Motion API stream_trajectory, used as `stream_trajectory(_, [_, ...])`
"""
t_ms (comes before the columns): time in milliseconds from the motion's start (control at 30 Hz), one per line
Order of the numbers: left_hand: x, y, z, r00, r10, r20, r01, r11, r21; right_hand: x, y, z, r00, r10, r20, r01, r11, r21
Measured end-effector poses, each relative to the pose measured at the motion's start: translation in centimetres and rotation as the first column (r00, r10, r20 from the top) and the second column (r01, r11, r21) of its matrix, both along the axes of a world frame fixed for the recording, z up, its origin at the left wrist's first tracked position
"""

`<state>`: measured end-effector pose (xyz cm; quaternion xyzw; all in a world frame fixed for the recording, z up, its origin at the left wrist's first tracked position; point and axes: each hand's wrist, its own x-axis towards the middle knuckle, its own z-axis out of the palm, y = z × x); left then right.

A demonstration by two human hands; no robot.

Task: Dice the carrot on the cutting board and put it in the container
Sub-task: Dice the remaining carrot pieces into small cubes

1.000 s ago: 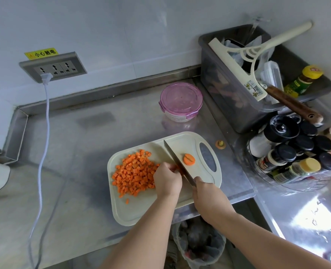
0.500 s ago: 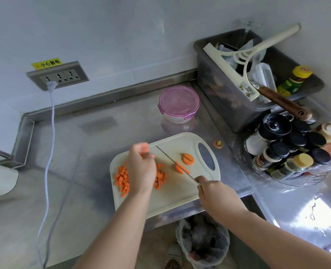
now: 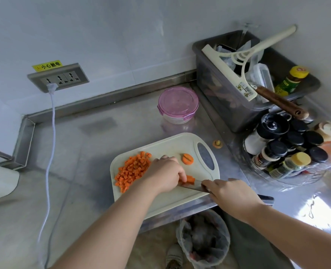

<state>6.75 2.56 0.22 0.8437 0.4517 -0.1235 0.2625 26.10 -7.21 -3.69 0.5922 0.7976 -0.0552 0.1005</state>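
A pale cutting board [image 3: 166, 199] lies at the front edge of the steel counter. A heap of diced carrot [image 3: 132, 169] covers its left part. My left hand [image 3: 164, 174] holds down a few carrot sticks [image 3: 189, 179] with curled fingers. My right hand [image 3: 232, 197] grips a knife [image 3: 191, 186] whose blade lies across those sticks. A round carrot end slice [image 3: 188, 158] sits alone near the board's handle hole. The container [image 3: 178, 104], clear with a pink clip lid on, stands behind the board.
A grey bin [image 3: 224, 98] with a squeegee and bottles fills the back right corner. Spice jars [image 3: 289, 150] crowd a tray to the right. A white cable [image 3: 51, 142] runs from the wall socket down the left. A lined trash bin [image 3: 203, 237] stands below the counter edge.
My left hand moved from the diced heap back right onto the carrot sticks. The knife came down and toward me, now resting across those sticks.
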Motion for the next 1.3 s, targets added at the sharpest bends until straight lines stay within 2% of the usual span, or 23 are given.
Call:
stream_trajectory(267, [0.9, -0.3, -1.2, 0.999, 0.014, -0.051, -0.014, 1.000, 0.011, 0.5, -0.6, 0.6, 0.998, 0.047, -0.039, -0.044, 0.996, 0.082])
stream_trajectory(433, [0.4, 0.1, -0.8, 0.997, 0.080, -0.010, -0.080, 0.996, 0.040, 1.1, -1.3, 1.4, 0.997, 0.045, -0.057, -0.044, 0.999, 0.017])
stream_trajectory(533, [-0.8, 1.0, -0.4, 0.968, 0.218, 0.127, -0.234, 0.964, 0.129, 1.3, -1.7, 2.0, 0.990, -0.005, -0.141, 0.005, 1.000, 0.001])
stream_trajectory(633, [-2.0, 1.7, -0.6, 0.854, 0.429, 0.294, -0.484, 0.863, 0.148, 1.1, -1.8, 2.6, 0.959, -0.134, -0.251, 0.129, 0.991, -0.037])
stream_trajectory(700, [-2.6, 1.7, -1.0, 0.811, 0.483, 0.331, -0.548, 0.825, 0.138, 1.0, -1.8, 2.8, 0.921, -0.223, -0.319, 0.217, 0.975, -0.056])
stream_trajectory(833, [-2.7, 0.9, -2.4, 0.866, 0.429, 0.258, -0.476, 0.865, 0.158, 1.0, -1.6, 2.7, 0.822, -0.373, -0.431, 0.360, 0.926, -0.113])
stream_trajectory(967, [-2.0, 0.4, -3.2, 0.982, 0.159, 0.098, -0.179, 0.949, 0.259, 0.9, -0.9, 2.3, 0.738, -0.470, -0.483, 0.451, 0.877, -0.163])
stream_trajectory(1067, [-1.3, 0.7, -3.6, 0.998, 0.055, 0.038, -0.063, 0.959, 0.275, 0.7, -0.7, 2.5, 0.703, -0.500, -0.506, 0.475, 0.860, -0.189])
stream_trajectory(1300, [0.0, 1.7, -3.8, 0.997, -0.014, -0.073, 0.034, 0.961, 0.274, 0.7, -0.3, 2.2, 0.674, -0.533, -0.512, 0.495, 0.840, -0.223])
